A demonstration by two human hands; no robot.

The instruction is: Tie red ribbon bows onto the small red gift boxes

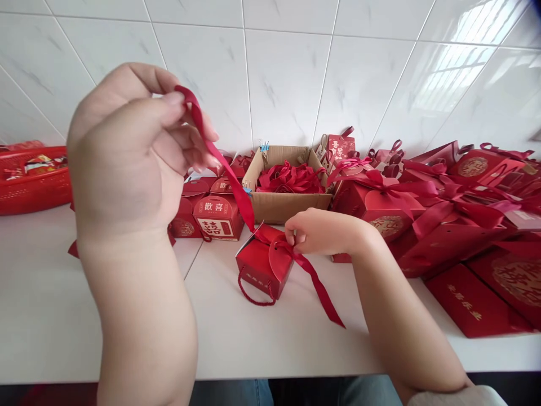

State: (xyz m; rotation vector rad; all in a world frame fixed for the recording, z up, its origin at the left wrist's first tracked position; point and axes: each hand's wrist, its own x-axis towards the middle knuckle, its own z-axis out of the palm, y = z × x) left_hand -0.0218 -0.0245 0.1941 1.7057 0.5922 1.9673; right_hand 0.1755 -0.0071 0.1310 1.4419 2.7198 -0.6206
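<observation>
So the left hand (pixel 131 135) has one end of the red ribbon (pixel 230 177) pinched up high, ribbon slanting down-right to the little red gift box (pixel 260 265) on the counter (pixel 228 344), where the right hand (pixel 323 231), way nearer the box, is pinching ribbon too

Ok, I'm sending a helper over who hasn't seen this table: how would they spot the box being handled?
On the white table, find the open cardboard carton by the tiled wall. In front of it sits a small red box with a rope handle; unlike its neighbours, it has a ribbon running up to the raised left hand.
</observation>
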